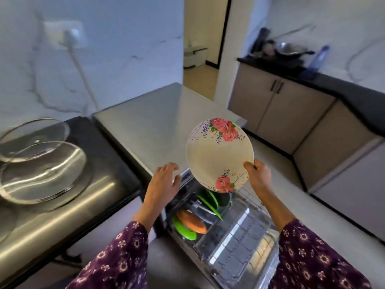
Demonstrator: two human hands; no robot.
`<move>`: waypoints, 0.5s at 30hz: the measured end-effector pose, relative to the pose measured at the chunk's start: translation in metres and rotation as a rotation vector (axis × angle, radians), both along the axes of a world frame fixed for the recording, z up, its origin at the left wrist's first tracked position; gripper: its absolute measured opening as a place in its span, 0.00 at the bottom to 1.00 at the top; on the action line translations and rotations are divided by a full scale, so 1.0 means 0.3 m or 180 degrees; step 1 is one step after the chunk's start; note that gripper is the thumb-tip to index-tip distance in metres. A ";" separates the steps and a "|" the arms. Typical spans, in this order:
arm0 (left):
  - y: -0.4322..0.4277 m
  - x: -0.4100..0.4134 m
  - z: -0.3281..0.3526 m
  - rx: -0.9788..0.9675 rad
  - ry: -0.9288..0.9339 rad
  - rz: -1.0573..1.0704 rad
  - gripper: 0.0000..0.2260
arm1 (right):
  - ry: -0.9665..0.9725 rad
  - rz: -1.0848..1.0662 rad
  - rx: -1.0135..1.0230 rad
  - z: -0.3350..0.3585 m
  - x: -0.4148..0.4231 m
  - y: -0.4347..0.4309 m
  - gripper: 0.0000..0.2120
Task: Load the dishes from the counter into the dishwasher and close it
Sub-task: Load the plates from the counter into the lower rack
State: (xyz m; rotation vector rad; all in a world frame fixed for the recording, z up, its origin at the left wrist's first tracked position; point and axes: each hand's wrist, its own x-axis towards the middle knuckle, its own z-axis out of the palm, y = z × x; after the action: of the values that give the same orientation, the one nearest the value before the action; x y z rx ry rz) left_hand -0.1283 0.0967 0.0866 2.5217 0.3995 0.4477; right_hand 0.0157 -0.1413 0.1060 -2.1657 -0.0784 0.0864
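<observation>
Right hand (257, 174) pinches the floral plate (219, 155) at its right rim, thumb on the face, plate tilted up over the open dishwasher (218, 230). Left hand (164, 180) is released, fingers spread, hovering just left of the plate, not touching it. Below, in the rack (239, 232): green plates (208, 200), an orange plate (191, 222) and a green one (184, 230) standing on edge. Far left, on the counter (100, 147): two glass lids (39, 161), blurred. Steel top (158, 122) behind the plate.

White rose-patterned plate (218, 155), tilted, above the open dishwasher's rack (239, 232)
</observation>
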 end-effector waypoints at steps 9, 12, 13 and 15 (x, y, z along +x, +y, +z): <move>-0.203 0.332 -0.077 0.0179 0.0171 -0.0581 0.11 | -0.0569 -0.0291 -0.1487 -0.150 0.227 -0.298 0.14; -0.210 0.435 -0.106 0.0326 0.0217 -0.0705 0.11 | -0.0454 -0.0154 -0.1638 -0.228 0.306 -0.326 0.12; -0.208 0.480 -0.119 0.0364 0.0221 -0.0736 0.11 | -0.0355 -0.0094 -0.1644 -0.265 0.340 -0.332 0.12; -0.199 0.569 -0.144 0.0401 0.0255 -0.0788 0.11 | -0.0171 -0.0019 -0.1675 -0.337 0.407 -0.335 0.12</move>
State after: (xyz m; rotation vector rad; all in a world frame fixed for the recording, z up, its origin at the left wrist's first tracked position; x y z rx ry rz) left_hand 0.0423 0.0370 0.0434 2.6726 0.0876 0.2843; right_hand 0.1378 -0.2418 0.0050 -2.6944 -0.0871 0.0486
